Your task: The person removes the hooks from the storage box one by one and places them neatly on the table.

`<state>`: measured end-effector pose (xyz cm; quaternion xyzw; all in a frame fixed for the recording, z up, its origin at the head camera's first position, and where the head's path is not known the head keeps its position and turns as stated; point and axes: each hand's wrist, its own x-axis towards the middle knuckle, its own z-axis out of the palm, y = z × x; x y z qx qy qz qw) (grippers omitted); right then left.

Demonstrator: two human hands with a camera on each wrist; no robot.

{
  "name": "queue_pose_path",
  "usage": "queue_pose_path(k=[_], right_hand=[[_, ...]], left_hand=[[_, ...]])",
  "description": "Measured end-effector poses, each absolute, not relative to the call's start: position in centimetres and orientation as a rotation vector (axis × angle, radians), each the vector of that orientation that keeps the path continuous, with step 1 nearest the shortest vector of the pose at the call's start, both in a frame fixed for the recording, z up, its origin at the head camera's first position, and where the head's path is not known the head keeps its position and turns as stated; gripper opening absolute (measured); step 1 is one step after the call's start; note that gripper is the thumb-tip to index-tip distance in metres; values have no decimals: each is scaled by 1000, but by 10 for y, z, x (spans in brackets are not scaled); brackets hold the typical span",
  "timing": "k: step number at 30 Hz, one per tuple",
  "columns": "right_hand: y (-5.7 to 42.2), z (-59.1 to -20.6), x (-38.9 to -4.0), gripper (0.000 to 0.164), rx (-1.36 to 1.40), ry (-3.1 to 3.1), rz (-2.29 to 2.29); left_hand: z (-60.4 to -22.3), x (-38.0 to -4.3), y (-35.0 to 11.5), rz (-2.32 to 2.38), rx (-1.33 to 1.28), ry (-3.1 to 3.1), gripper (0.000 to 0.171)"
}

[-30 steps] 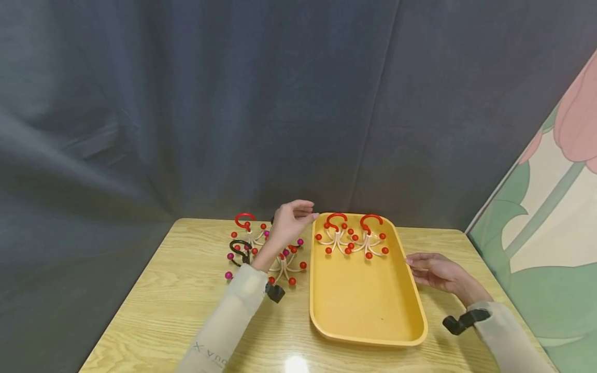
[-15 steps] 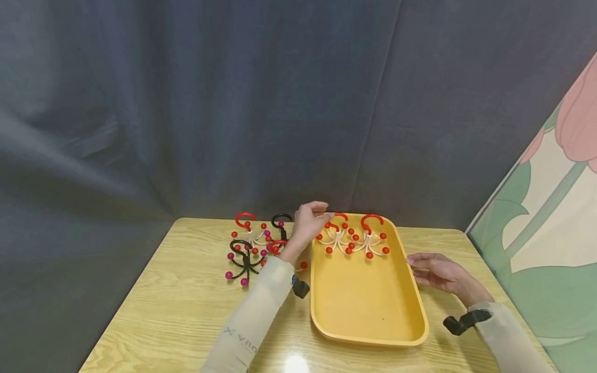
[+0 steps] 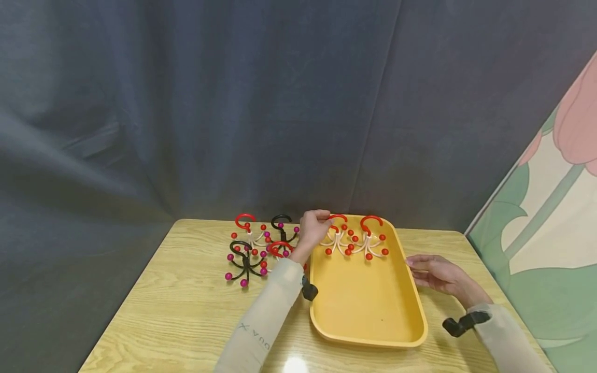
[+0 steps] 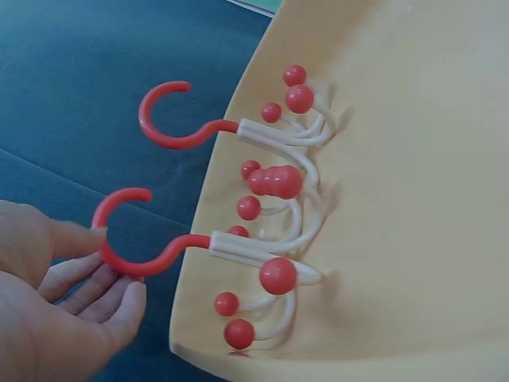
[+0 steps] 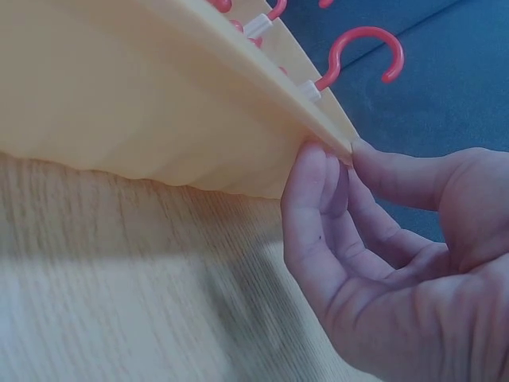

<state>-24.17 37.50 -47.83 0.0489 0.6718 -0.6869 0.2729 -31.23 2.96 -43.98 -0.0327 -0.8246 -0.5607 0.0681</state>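
Dark grey curtain backs a wooden worktop (image 3: 186, 305) carrying a yellow tray (image 3: 368, 311). Left hand (image 3: 313, 230) pinches the red hook (image 4: 127, 239) of the left of 2 white hangers with red balls, which lies at the tray's far end, hook overhanging the rim. Right hand (image 3: 436, 273) pinches the tray's right rim (image 5: 318, 127) between thumb and fingers. 4 more hangers (image 3: 256, 248) lie left of the tray. Risk: the 2 tray hangers' arms look interlocked, so lifting 1 may drag the other (image 4: 278, 127) along.

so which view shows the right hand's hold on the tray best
The right wrist view: the right hand pinches the tray rim between thumb and fingers, close up. The head view shows that hand at the tray's right edge, small. The left wrist view misses it.
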Motion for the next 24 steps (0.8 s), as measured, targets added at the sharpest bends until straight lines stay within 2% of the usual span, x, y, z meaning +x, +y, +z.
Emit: queue_pose_path(k=[24], right_hand=[[378,-479,-242,16,64,1768,-1853]], left_hand=[[-447,-311,35,-1622,-55,-2446,11]])
